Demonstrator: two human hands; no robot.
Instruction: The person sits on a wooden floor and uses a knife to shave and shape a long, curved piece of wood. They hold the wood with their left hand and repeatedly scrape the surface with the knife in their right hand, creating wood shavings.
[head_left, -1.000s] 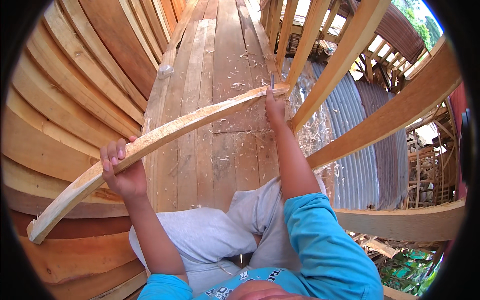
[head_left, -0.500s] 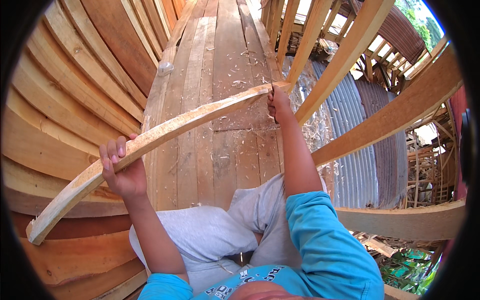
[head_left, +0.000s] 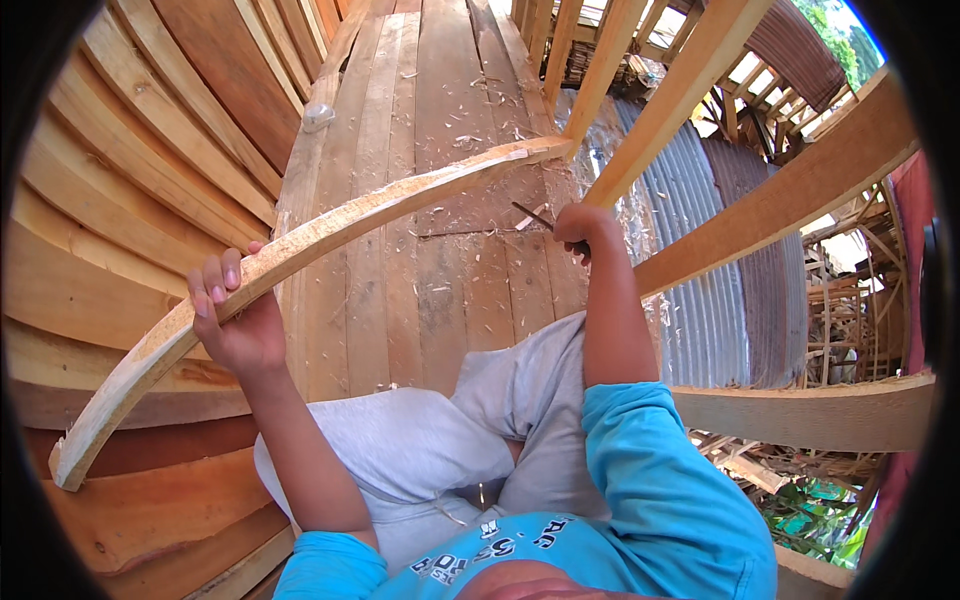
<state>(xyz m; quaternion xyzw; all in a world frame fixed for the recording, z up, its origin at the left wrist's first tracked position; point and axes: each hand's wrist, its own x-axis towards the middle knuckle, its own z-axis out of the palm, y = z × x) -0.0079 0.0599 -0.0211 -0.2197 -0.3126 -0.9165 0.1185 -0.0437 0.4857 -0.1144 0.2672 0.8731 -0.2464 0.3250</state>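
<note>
A long curved wooden beam (head_left: pixel 350 222) runs across the view from the lower left to the upright timbers at the right, its upper face pale and rough. My left hand (head_left: pixel 240 315) grips it left of the middle, thumb on the near side and fingers over the top. My right hand (head_left: pixel 588 232) is closed around a thin dark blade-like tool (head_left: pixel 531 214), whose tip points left. That hand is below the beam's far right end and apart from it. The tool's handle is hidden in my fist, so its exact kind does not show.
Wood shavings lie over the plank floor (head_left: pixel 375 300). Curved timber ribs (head_left: pixel 130 240) line the left side; slanting wooden posts (head_left: pixel 690 95) stand at the right. Beyond them are corrugated metal sheets (head_left: pixel 700 260). A small clear container (head_left: pixel 318 117) sits on the left floor edge.
My right hand has drawn down and slightly right, away from the beam's end, and the tool now points left instead of upward. My left hand stays on the beam.
</note>
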